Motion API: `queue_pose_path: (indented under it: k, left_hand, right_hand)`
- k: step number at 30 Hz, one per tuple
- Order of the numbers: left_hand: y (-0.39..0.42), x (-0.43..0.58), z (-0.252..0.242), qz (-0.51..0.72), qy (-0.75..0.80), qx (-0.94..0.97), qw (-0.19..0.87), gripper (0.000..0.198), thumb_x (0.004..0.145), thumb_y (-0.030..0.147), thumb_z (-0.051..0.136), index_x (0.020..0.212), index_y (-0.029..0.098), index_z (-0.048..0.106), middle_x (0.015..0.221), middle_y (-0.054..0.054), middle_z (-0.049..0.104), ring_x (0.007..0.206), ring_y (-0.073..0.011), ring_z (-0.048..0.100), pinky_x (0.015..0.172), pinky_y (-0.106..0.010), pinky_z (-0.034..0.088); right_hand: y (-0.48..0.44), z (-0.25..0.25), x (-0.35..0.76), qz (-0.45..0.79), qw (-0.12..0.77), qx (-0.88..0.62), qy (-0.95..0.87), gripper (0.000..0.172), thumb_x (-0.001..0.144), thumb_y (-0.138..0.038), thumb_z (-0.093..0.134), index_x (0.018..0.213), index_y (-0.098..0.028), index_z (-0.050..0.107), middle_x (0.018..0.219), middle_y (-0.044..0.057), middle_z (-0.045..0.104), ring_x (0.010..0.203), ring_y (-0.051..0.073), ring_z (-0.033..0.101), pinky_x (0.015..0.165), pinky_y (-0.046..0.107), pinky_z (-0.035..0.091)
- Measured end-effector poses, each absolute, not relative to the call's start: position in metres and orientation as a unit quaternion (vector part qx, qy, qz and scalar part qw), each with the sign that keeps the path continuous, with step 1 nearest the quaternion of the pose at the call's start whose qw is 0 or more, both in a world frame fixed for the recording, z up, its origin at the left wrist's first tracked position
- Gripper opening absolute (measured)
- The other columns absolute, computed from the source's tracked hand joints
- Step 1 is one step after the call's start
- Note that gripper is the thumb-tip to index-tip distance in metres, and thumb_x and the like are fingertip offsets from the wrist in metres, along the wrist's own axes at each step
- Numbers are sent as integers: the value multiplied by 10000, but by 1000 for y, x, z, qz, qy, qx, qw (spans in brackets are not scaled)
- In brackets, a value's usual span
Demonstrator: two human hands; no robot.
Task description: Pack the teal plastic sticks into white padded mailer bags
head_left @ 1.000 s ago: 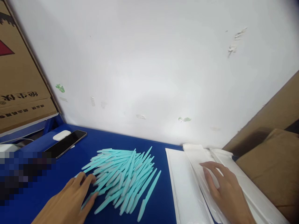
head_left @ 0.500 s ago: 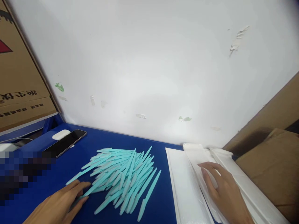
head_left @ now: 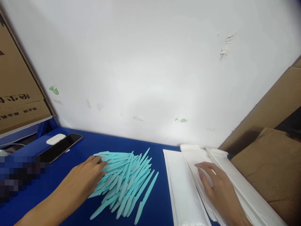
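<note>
A heap of teal eyebrow razors (head_left: 127,179) lies on the blue table, most pointing up and to the right. My left hand (head_left: 91,172) reaches over the left side of the heap, its bent fingers and thumb apart and touching the outermost razors. I see no razor lifted, though the palm side is hidden. My right hand (head_left: 217,185) rests on white padded envelopes (head_left: 184,188) at the right. Its thumb and fingers are spread, with nothing gripped between them.
A phone (head_left: 62,147) and a white earphone case (head_left: 55,139) lie at the table's left. A white wall (head_left: 150,69) stands behind. Cardboard boxes flank the table, one printed box (head_left: 21,81) at left and a brown carton (head_left: 265,169) at right.
My left hand has moved forward and right, from the heap's near left corner to its far left side. The stray razors there are now closer in or covered. My right hand stays on the envelopes.
</note>
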State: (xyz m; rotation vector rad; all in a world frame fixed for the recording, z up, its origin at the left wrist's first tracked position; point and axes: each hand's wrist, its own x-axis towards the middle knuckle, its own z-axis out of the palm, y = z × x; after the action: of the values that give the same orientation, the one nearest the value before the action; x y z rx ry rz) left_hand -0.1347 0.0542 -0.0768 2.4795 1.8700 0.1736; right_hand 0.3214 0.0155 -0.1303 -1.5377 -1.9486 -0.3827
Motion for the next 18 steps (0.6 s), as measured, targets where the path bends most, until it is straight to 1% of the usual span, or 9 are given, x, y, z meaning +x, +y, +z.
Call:
queue_pose_path:
  k: [3,5,7,9,10,13,15,18]
  left_hand:
    - [70,-136,-71,28,580,814,4,527,935,398,383,1321,180,669,1299,-192,631,1223,-398,582,958,-545,523]
    - [83,-139,-61,14,574,817,45,617,924,517,456,1451,213,556,1469,-179,520,1352,-413,485,1068,-585,446]
    - [98,-142,-50,-20,579,808,110,775,871,648,518,1518,225,467,1574,-191,407,1439,-457,376,1115,-643,372]
    - [112,-145,-42,-53,578,796,170,864,815,694,580,1526,221,449,1614,-209,348,1483,-486,279,1129,-661,340]
    - [117,-145,-39,-70,573,793,195,871,802,689,603,1521,220,453,1622,-212,333,1498,-484,235,1136,-653,334]
    - [127,-144,-37,-113,547,795,237,824,803,628,635,1497,221,458,1640,-200,301,1529,-446,141,1162,-610,322]
    - [129,-141,-38,-129,535,799,241,776,810,600,632,1469,225,468,1639,-193,308,1534,-433,146,1172,-597,313]
    - [132,-134,-43,-132,527,807,232,655,837,538,601,1409,233,506,1616,-192,354,1522,-436,208,1143,-595,356]
  right_hand:
    - [16,-133,324,-139,306,-586,-737,214,1029,-295,449,1151,-273,623,1113,52,650,1049,256,625,940,463,478]
    - [16,-134,324,-137,307,-585,-738,215,1031,-299,450,1157,-273,622,1115,53,650,1049,256,625,939,462,476]
    - [16,-134,323,-133,306,-583,-741,218,1032,-302,449,1167,-275,619,1123,55,648,1049,256,624,937,461,473]
    - [16,-134,322,-128,304,-581,-744,217,1033,-306,450,1170,-278,616,1129,56,646,1050,256,623,928,456,473]
    - [17,-135,321,-125,302,-580,-746,217,1033,-308,451,1173,-280,615,1129,56,646,1052,256,622,925,455,473]
    - [17,-137,320,-117,301,-580,-748,220,1035,-316,448,1181,-288,611,1133,55,643,1063,259,619,927,460,472]
    - [16,-138,320,-110,300,-584,-747,221,1037,-325,445,1180,-294,610,1140,53,640,1070,263,617,936,471,471]
    - [16,-140,321,-98,297,-588,-746,221,1038,-333,441,1180,-302,608,1149,48,639,1074,265,615,953,484,470]
